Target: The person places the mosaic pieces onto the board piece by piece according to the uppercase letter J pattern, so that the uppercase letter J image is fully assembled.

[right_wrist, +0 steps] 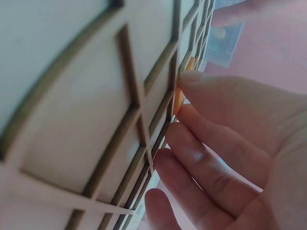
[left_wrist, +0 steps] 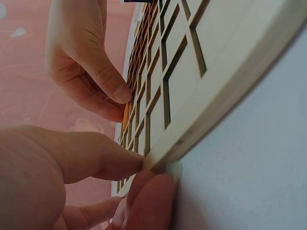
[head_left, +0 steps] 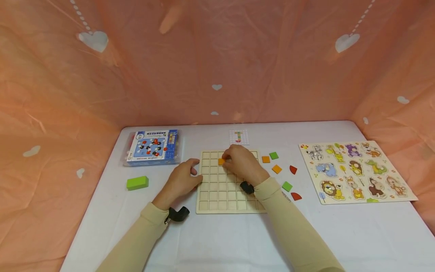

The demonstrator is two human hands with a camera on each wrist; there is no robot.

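Observation:
A wooden grid board (head_left: 213,195) lies flat on the table. My right hand (head_left: 245,163) is over its upper part and pinches an orange square tile (head_left: 221,161) between thumb and index finger, at a cell near the top. In the right wrist view the tile (right_wrist: 178,98) shows under the fingertips of that hand (right_wrist: 230,143), tilted or flat I cannot tell. My left hand (head_left: 181,180) grips the board's left edge; in the left wrist view its thumb lies on the frame (left_wrist: 192,122) and the fingers of that hand (left_wrist: 86,172) are at the side and underneath.
Behind the board lies a pattern card (head_left: 239,137). Right of it are orange tiles (head_left: 276,169), green tiles (head_left: 287,186) and red quarter-round pieces (head_left: 296,196). An animal puzzle (head_left: 346,173) lies far right. At left are a boxed set (head_left: 153,148) and a green block (head_left: 137,183).

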